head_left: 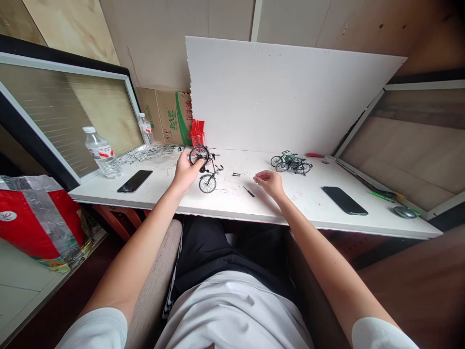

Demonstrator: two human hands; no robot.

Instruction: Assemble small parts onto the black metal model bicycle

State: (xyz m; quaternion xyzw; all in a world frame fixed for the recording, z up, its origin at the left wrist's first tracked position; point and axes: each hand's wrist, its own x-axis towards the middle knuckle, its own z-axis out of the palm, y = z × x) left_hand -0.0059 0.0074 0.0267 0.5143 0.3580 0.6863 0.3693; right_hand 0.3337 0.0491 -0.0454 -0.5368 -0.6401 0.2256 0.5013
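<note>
My left hand grips a small black model bicycle by the frame, holding it tilted with one wheel raised and the other near the white table. My right hand hovers just above the table to the right, fingers curled and pinched together; whether anything is in them I cannot make out. A small black screwdriver and tiny loose parts lie between my hands. A finished green model bicycle stands farther right.
Two black phones lie on the table. Water bottles stand at the left, plastic part frames and a red box behind. A white board leans at the back. A mouse sits far right.
</note>
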